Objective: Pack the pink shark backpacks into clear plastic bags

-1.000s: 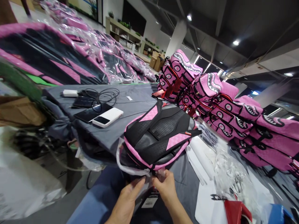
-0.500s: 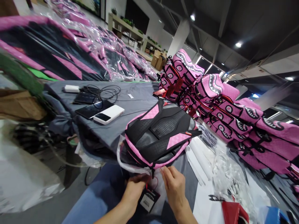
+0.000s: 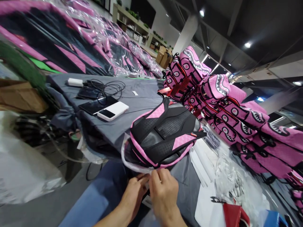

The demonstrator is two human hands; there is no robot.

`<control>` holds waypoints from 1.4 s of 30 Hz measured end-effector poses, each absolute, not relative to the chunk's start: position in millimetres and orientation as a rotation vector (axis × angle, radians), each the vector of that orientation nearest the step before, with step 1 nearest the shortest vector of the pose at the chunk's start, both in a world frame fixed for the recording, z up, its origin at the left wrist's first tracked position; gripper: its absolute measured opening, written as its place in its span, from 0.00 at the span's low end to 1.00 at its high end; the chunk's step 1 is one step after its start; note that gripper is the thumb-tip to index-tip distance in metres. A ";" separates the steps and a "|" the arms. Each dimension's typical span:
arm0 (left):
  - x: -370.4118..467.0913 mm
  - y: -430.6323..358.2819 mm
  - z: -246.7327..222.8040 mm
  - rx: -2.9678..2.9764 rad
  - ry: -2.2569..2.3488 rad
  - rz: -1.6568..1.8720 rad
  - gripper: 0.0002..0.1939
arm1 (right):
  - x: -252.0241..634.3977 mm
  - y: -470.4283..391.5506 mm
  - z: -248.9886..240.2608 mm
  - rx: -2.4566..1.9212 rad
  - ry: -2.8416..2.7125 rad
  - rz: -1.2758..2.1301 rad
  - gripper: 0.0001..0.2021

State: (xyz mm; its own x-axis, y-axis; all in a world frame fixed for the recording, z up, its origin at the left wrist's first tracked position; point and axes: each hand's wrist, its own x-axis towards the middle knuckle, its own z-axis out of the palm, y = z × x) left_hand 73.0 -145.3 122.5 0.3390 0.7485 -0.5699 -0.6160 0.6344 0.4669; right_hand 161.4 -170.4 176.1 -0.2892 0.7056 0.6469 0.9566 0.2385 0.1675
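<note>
A pink and black backpack (image 3: 165,135) lies on the grey cloth, straps and padded back facing up. A clear plastic bag (image 3: 127,164) curves around its near left edge, and the rim runs down to my hands. My left hand (image 3: 133,194) is closed, its fingertips pinched at the bag just below the backpack. Right beside it, my right hand (image 3: 164,190) is also closed, with bent fingers at the bag's edge touching the left fingertips. What lies between the fingertips is largely hidden. A dark hang tag (image 3: 147,201) with a white label shows partly between the hands.
Pink shark-face backpacks (image 3: 220,88) are piled at right; plastic-wrapped ones (image 3: 123,56) lie behind left. A white power bank (image 3: 113,111), phone (image 3: 94,106) and black cables (image 3: 111,88) rest on the cloth. Crumpled plastic (image 3: 232,179), nippers (image 3: 217,200) and a red object (image 3: 234,214) lie right.
My right hand has moved left and down to meet my left hand. The hang tag, plainly visible before, is now mostly covered. The view has shifted slightly.
</note>
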 end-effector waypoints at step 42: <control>64.1 -140.9 141.4 0.628 1.084 0.905 0.24 | 161.2 -183.6 131.0 -1.638 -1.932 -0.716 0.08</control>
